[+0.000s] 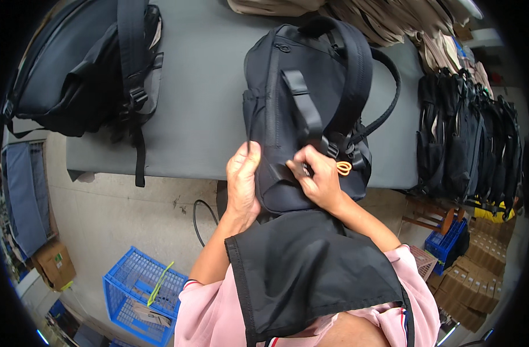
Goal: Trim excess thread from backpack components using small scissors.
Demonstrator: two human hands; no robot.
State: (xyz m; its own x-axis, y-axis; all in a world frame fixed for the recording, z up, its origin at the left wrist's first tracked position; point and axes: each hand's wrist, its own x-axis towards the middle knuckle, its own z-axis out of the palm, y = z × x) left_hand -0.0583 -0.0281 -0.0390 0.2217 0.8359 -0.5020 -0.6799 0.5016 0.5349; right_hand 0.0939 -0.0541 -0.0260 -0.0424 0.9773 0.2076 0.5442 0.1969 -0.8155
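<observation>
A black backpack (287, 124) lies on the grey table (202, 87), its lower end toward me and reaching over the near edge. My left hand (242, 176) grips its left side near the bottom, thumb on top and fingers partly hidden beside the bag. My right hand (316, 176) is closed over the lower front, pinching a small dark piece that I cannot make out. Beside that hand lie an orange cord loop (344, 168) and a black buckle (333, 149). A loose black strap (302, 101) and the padded shoulder strap (357, 75) lie above it.
Another black backpack (74, 75) sits at the table's left, one strap hanging over the edge. Beige bags (380, 20) are piled at the back; several black bags (467, 133) stand in a row at right. A blue crate (140, 289) and cardboard boxes (470, 283) are on the floor.
</observation>
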